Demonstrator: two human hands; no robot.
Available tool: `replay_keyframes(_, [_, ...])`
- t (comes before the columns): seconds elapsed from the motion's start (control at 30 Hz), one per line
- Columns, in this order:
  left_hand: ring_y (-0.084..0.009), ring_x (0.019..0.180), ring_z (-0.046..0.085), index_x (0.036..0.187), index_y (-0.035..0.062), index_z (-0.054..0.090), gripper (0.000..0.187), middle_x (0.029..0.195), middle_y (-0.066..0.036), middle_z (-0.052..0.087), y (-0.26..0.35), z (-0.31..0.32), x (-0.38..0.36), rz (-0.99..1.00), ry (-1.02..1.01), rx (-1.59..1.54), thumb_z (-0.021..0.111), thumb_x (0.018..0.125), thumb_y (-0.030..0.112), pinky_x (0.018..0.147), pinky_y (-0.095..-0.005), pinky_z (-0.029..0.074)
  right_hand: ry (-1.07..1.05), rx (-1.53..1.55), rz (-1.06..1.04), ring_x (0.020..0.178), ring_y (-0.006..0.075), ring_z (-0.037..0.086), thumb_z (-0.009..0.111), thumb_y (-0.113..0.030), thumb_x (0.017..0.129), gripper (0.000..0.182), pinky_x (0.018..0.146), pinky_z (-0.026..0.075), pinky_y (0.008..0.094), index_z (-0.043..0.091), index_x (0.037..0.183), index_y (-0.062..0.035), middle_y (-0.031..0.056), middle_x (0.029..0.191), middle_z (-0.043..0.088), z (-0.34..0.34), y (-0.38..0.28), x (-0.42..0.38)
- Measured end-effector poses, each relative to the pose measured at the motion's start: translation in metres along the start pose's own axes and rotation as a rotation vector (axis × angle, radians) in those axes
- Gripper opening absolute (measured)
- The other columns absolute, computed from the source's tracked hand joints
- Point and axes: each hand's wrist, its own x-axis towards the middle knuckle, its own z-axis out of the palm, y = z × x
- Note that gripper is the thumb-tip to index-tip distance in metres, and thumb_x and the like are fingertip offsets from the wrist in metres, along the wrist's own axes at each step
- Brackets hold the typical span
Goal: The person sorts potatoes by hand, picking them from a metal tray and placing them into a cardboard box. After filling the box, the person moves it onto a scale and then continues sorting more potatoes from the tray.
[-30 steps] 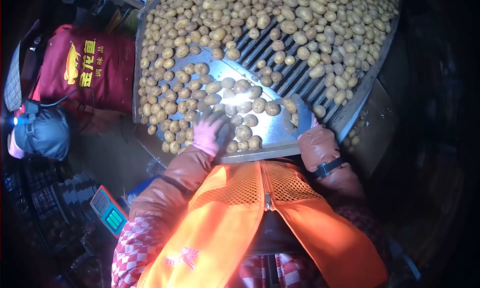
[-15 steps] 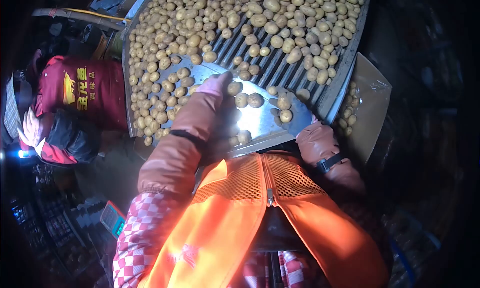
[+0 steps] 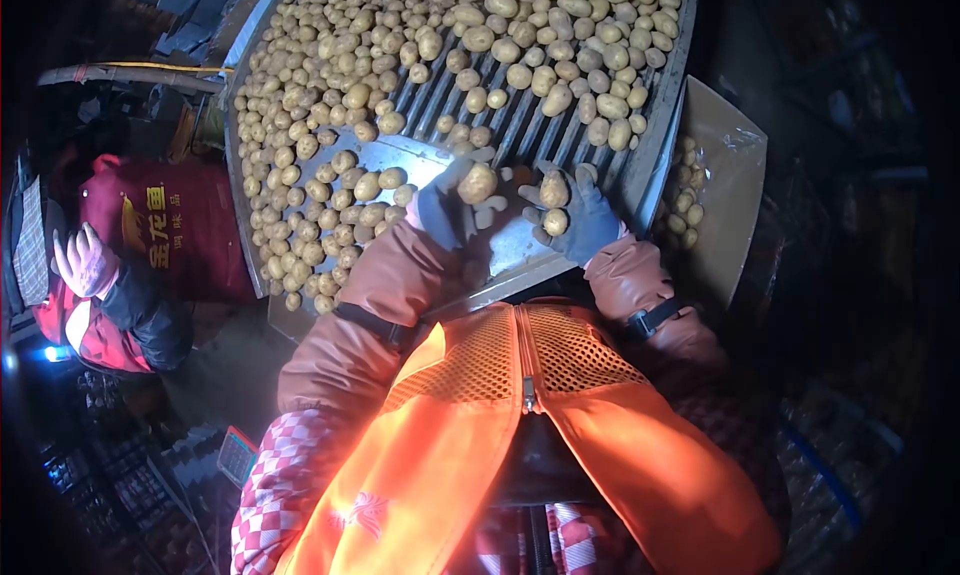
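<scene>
Gloved and turned palm up, my left hand (image 3: 447, 203) has its fingers curled round a potato (image 3: 477, 184) above the metal tray (image 3: 399, 155). Just to its right, my right hand (image 3: 583, 215), also gloved, holds two potatoes, an upper one (image 3: 553, 189) and a lower one (image 3: 555, 222), between thumb and fingers. Dark roller bars (image 3: 520, 122) show beyond both hands. Many loose potatoes (image 3: 330, 85) cover the far side and the left of the sorting surface.
A cardboard box (image 3: 728, 165) with potatoes inside stands at the right edge of the sorting surface. At the left is a co-worker's gloved hand (image 3: 86, 262) near a dark red cloth (image 3: 190, 225). A yellow-striped pole (image 3: 140, 73) lies at the upper left.
My left hand has turned palm up and now holds a potato. My right hand has lifted two potatoes off the tray. The co-worker's hand has risen, and the view has shifted slightly.
</scene>
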Motion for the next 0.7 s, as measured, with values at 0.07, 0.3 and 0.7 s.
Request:
replay_keyframes(0.07, [-0.0345,0.108,0.06,0.133,0.0063,0.047,0.053,0.122,-0.019,0.058,-0.01,-0.005,0.014,-0.006,-0.048,-0.24,0.047,0.1,0.048,0.088,-0.0457,0.053,0.145,-0.152,-0.05,0.108,0.024,0.059,0.057,-0.052,0.092,0.064,0.088,0.045,0.0418,0.041,0.146,-0.0217,0.0091,0.135,0.054,0.014,-0.002,-0.008])
replay_keyframes(0.3, [-0.0364,0.11,0.06,0.138,0.0032,0.039,0.079,0.126,-0.02,0.056,-0.032,0.02,0.02,0.034,0.001,-0.152,0.041,0.094,0.068,0.092,-0.0513,0.05,0.189,-0.853,-0.661,0.111,0.0231,0.061,0.064,-0.008,0.087,0.06,0.09,0.051,0.0318,0.045,0.144,-0.0084,0.0114,0.132,0.057,0.026,-0.001,-0.02])
replay_keyframes(0.7, [-0.0325,0.099,0.063,0.134,0.0031,0.048,0.05,0.122,-0.018,0.059,-0.058,0.032,0.031,-0.044,-0.098,-0.121,0.039,0.103,0.042,0.072,-0.0349,0.057,-0.022,0.18,-0.396,0.119,0.0259,0.055,0.051,-0.034,0.098,0.047,0.095,0.047,0.0382,0.048,0.14,-0.0118,0.014,0.138,0.052,-0.007,-0.03,-0.057])
